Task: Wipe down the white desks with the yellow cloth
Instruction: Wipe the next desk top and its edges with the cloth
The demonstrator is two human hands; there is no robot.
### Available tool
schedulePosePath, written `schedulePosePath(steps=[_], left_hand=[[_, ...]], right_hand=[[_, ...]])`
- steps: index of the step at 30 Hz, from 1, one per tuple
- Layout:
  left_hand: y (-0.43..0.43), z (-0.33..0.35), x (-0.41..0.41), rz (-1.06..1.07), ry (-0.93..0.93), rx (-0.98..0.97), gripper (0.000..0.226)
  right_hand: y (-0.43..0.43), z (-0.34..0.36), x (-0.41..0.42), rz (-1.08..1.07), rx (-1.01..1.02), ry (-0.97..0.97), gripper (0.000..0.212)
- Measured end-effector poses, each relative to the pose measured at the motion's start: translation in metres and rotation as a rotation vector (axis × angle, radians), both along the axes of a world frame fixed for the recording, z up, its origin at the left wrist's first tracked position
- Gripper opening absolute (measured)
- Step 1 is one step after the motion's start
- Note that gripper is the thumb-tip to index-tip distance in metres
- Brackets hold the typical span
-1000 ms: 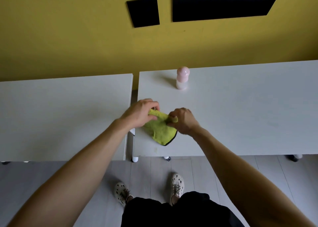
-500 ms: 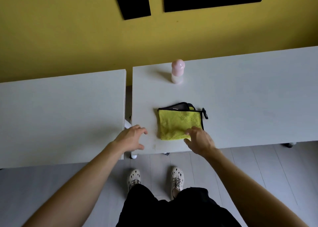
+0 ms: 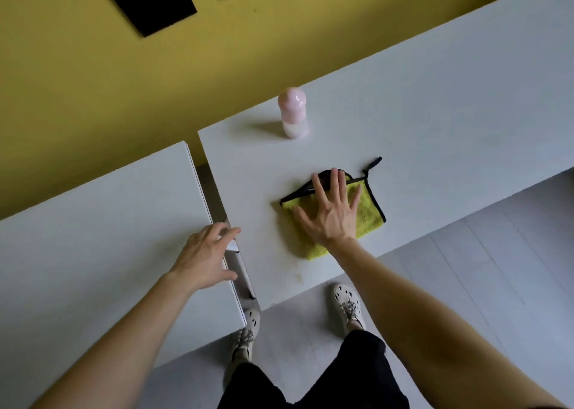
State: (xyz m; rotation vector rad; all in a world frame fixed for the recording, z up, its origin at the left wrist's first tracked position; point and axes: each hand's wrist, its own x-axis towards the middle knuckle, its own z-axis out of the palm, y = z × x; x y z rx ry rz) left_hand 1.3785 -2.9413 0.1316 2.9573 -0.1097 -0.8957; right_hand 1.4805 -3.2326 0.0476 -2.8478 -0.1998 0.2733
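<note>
The yellow cloth (image 3: 369, 210), black-edged and folded, is laid flat on the right bench (image 3: 435, 113) near its front edge. It is pressed by the right grip (image 3: 334, 219), palm down, fingers spread straight. The left grip (image 3: 205, 256) is held loosely open at the inner edge of the left bench (image 3: 93, 238), with nothing in it. A pink-capped bottle (image 3: 293, 113) is stood upright farther back; its contents cannot be told.

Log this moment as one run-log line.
right hand flat on yellow cloth | left hand open at left desk edge | pink bottle upright beyond cloth
</note>
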Motion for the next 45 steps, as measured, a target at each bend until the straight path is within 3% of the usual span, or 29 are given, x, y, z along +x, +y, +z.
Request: schedulePosePath(steps=[4,7,10,14,20,25,27,32,36,38,41,43,45], left_hand=[[0.043,-0.007,0.031,-0.108,0.138,0.105,0.174],[0.078,-0.017,0.044,-0.074,0.216,0.135,0.187],[0.102,-0.028,0.041,-0.007,0.287,0.122,0.19],[0.109,-0.039,0.047,-0.015,0.348,0.069,0.19],[0.111,-0.043,0.045,-0.029,0.37,0.037,0.19],[0.112,-0.047,0.044,-0.047,0.346,0.024,0.19],[0.112,-0.051,0.044,-0.053,0.33,0.022,0.191],[0.109,-0.057,0.045,-0.049,0.306,0.034,0.191],[0.092,-0.045,0.057,-0.03,0.351,0.111,0.182],[0.072,-0.03,0.085,0.045,0.195,0.061,0.148],[0.033,-0.014,0.147,0.184,-0.172,-0.36,0.088],[0.0,-0.008,0.184,0.223,-0.254,-0.595,0.079],[-0.033,-0.012,0.212,0.266,-0.304,-0.698,0.086]], right_hand=[[0.006,-0.015,-0.006,-0.079,-0.091,-0.034,0.095],[0.018,-0.015,-0.023,-0.179,-0.117,-0.06,0.093],[0.064,-0.011,-0.066,-0.281,-0.131,-0.056,0.092],[0.13,-0.002,-0.123,-0.197,-0.114,-0.015,0.094],[0.099,-0.007,-0.123,-0.12,-0.125,-0.027,0.088],[0.016,-0.008,-0.089,-0.698,-0.153,0.055,0.092],[0.03,-0.009,-0.086,-0.769,-0.179,0.058,0.099],[0.132,-0.01,-0.098,-0.345,-0.15,0.014,0.104],[0.135,-0.01,-0.097,-0.287,-0.132,0.019,0.099],[0.13,-0.009,-0.1,-0.29,-0.111,0.006,0.105],[0.122,-0.011,-0.097,-0.307,-0.086,0.004,0.119],[0.111,-0.011,-0.09,-0.282,-0.08,-0.004,0.116],[0.091,-0.011,-0.08,-0.275,-0.088,-0.024,0.107]])
